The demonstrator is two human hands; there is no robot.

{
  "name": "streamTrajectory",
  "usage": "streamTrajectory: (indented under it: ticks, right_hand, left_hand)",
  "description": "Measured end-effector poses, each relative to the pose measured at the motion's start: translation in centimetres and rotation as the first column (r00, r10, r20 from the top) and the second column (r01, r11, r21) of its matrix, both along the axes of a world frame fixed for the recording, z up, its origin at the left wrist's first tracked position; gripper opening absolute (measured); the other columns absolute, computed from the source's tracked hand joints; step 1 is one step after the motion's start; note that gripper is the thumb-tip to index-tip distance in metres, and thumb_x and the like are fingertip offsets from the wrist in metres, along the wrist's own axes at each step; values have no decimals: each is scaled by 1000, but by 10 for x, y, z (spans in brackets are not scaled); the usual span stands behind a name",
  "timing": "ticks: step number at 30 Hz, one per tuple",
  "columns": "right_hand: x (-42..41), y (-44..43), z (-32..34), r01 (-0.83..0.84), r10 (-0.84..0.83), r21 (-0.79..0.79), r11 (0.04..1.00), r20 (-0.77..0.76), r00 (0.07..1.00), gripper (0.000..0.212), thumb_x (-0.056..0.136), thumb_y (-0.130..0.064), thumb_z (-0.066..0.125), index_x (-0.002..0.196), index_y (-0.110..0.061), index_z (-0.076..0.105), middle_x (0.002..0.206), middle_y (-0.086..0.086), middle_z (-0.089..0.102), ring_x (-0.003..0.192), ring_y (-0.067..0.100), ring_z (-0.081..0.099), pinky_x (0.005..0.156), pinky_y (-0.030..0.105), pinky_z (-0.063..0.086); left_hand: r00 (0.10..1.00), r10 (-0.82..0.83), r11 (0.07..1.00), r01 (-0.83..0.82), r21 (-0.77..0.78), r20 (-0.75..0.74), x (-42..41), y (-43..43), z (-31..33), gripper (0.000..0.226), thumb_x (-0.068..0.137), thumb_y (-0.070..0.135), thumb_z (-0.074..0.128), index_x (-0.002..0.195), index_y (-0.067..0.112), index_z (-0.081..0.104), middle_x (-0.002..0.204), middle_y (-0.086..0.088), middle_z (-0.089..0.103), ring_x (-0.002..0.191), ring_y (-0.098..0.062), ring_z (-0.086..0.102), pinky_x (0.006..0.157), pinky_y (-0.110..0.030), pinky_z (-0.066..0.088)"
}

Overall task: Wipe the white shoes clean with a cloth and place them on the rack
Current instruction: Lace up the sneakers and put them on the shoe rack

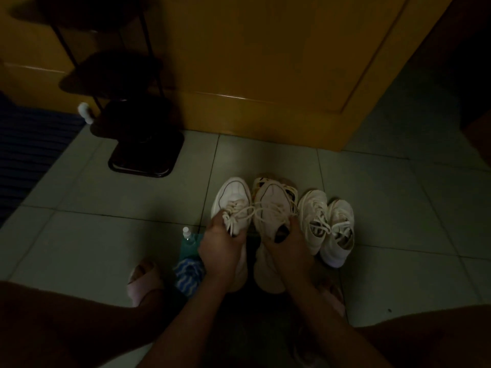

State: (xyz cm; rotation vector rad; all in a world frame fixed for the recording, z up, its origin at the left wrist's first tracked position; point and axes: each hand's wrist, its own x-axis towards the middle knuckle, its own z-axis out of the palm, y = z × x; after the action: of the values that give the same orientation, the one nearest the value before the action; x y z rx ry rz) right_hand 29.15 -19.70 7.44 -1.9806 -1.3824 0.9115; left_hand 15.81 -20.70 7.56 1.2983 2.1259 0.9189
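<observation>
left shoe (232, 197) and right shoe (273, 205), toes pointing away, near the floor (106, 235), each gripped at its opening by left hand (221, 251) and right hand (291, 251); cloth (187, 277) just beside the left hand; rack (138, 123) ahead-left, nearer that hand

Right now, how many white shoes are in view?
4. The left hand grips one shoe, the right hand a second shoe; a third shoe and fourth shoe stand on the floor tiles right of them. The dark rack could hide more.
</observation>
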Motion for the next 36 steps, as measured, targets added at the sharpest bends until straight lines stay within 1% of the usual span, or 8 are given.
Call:
streamTrajectory:
  ticks: [4,9,13,16,24,27,30,36]
  right_hand:
    - [-21,26,43,-19,14,90,996,64,998,85,76,-37,70,146,-19,23,145,8,40,130,28,43,103,43,41]
    - [-65,61,97,-105,106,182,978,7,994,85,77,-35,71,146,-16,24,143,9,43,127,27,46,103,41,42]
    - [-108,85,133,-153,179,229,961,-97,979,83,79,-32,71,145,-15,24,145,8,41,130,25,43,107,39,38]
    - [-139,101,154,-199,217,264,944,-41,975,78,79,-33,70,142,-13,29,141,8,45,127,26,45,103,37,39]
    - [-229,137,185,-295,299,223,929,17,954,71,75,-37,71,134,-16,38,133,8,50,120,29,49,94,40,42]
    - [-253,149,195,-312,308,225,923,51,950,69,74,-41,70,132,-19,41,128,6,53,115,29,53,92,40,44]
    - [-278,164,210,-307,319,296,905,7,948,69,69,-40,72,126,-15,44,123,7,56,111,29,55,92,48,47]
    - [-323,199,238,-309,336,353,883,-17,942,79,59,-45,69,124,-6,44,119,14,57,107,31,57,89,49,50]
  left_hand:
    - [999,26,996,-23,83,-31,-27,28,40,46,73,37,67,115,21,59,105,-6,66,94,-27,64,70,-28,45]
    - [999,12,987,-6,159,-37,-81,65,93,47,73,36,68,114,14,58,104,-10,66,95,-28,63,75,-37,53]
    - [985,95,979,-66,193,-145,-126,84,137,48,73,40,68,112,15,58,103,-11,65,94,-32,62,73,-39,53]
    - [986,111,974,-82,213,-128,-160,93,159,46,73,39,68,111,14,57,102,-12,65,94,-33,62,76,-45,54]
    - [967,212,968,-189,163,-138,-243,109,191,47,78,33,68,118,11,56,109,-14,63,101,-34,59,68,-33,41]
    - [953,271,952,-243,188,-138,-273,115,201,47,75,38,69,113,11,59,106,-15,65,98,-35,60,70,-36,45]
    - [940,308,935,-272,228,-143,-298,126,218,45,73,41,69,106,11,61,101,-13,66,93,-33,62,68,-35,45]
    - [931,318,913,-250,323,-180,-327,155,247,42,75,39,68,108,15,61,104,-10,67,94,-31,63,69,-34,45]
